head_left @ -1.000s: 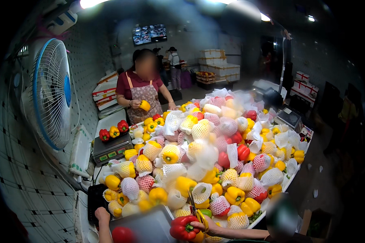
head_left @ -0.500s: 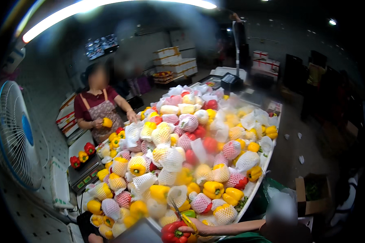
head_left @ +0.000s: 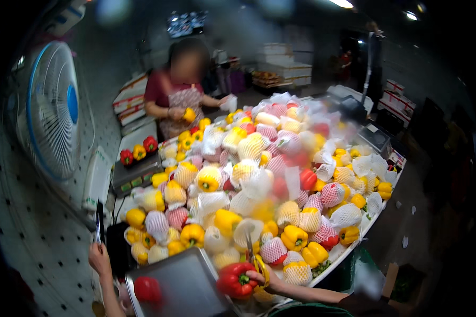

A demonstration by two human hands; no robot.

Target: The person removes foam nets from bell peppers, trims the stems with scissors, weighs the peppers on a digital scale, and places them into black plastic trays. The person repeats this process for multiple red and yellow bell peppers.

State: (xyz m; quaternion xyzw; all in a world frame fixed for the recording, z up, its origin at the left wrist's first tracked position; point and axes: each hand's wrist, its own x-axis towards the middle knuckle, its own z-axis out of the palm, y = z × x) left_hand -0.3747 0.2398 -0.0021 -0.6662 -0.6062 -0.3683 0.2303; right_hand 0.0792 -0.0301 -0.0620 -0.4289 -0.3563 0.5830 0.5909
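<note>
My right hand (head_left: pixel 263 276) grips a red bell pepper (head_left: pixel 236 280) together with yellow-handled scissors (head_left: pixel 259 267), whose blades point away over the heap. At lower left, my left hand (head_left: pixel 99 258) is closed around a slim black object (head_left: pixel 100 221), seen almost edge-on, so its kind is unclear. Between my hands lies a metal tray (head_left: pixel 182 280) with another red bell pepper (head_left: pixel 148 290) on it. Beyond it spreads a large heap of yellow and red bell peppers (head_left: pixel 294 238), many in white or pink foam net sleeves (head_left: pixel 346 215).
Across the heap a person holds a yellow pepper (head_left: pixel 189 114) and a white sleeve (head_left: pixel 229 103). A fan (head_left: pixel 58 111) stands at left, near a scale (head_left: pixel 137 171) bearing several peppers. The table's white rim (head_left: pixel 375 219) runs along the right. Boxes (head_left: pixel 285 71) are stacked behind.
My left hand has come up at lower left with the black object. The view has swung left. The person opposite has lifted a white sleeve from the heap. My right hand keeps its hold.
</note>
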